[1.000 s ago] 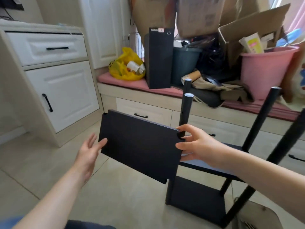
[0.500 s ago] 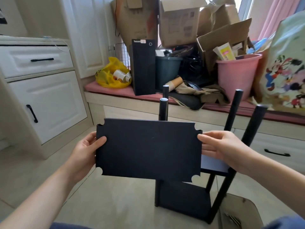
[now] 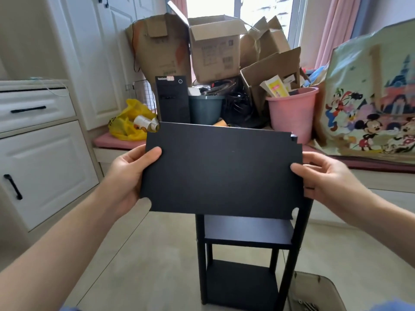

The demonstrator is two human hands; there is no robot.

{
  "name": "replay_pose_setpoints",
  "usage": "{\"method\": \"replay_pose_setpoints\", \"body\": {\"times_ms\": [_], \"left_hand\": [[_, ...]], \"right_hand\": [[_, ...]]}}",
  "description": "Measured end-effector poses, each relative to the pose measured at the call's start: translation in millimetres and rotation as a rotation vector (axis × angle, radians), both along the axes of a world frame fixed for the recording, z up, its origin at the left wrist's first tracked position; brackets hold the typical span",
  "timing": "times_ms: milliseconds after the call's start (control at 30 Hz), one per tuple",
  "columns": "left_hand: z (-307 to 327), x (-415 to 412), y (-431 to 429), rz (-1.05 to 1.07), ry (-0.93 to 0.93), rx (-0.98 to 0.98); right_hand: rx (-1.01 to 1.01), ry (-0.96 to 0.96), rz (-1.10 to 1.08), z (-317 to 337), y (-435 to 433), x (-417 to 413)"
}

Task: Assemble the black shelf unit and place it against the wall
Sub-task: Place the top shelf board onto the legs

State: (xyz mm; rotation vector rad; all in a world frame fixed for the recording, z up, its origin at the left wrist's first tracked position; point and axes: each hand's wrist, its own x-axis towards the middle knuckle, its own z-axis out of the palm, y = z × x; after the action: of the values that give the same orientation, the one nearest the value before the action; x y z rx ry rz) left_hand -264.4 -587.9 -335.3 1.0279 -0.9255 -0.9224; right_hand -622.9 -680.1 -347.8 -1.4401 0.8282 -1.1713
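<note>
Left hand (image 3: 130, 178) and right hand (image 3: 325, 176) are gripping the short edges of the black shelf panel (image 3: 222, 169), thumbs on its face, holding it upright above the half-built shelf frame (image 3: 244, 254) standing on the floor (image 3: 134, 254).

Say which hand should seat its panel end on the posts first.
Right, probably. The right hand holds the panel beside an upright post; the left hand hangs wide.

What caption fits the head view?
Left hand and right hand hold a black shelf board over the partly assembled shelf frame.
</note>
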Motion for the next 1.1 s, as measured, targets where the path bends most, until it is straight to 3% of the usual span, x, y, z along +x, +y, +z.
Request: {"method": "replay_pose_setpoints", "body": {"times_ms": [200,367,833,1100], "left_hand": [[29.8,-15.9,-46.5,0.036,-0.013,0.115],[47.5,-20.5,-87.8,-0.094,0.088,0.316],[37.1,-25.7,-152.1,-0.104,0.113,0.365],[23.8,-25.6,-159.6,-0.083,0.128,0.377]], "right_hand": [[-0.069,0.133,-0.097,49.9,-40.6,-16.6],[-0.012,0.201,-0.231,71.7,-89.4,-29.9],[0.277,0.255,-0.254,45.4,-142.9,-31.1],[0.334,0.217,-0.301,43.6,-146.7,-22.3]]}}
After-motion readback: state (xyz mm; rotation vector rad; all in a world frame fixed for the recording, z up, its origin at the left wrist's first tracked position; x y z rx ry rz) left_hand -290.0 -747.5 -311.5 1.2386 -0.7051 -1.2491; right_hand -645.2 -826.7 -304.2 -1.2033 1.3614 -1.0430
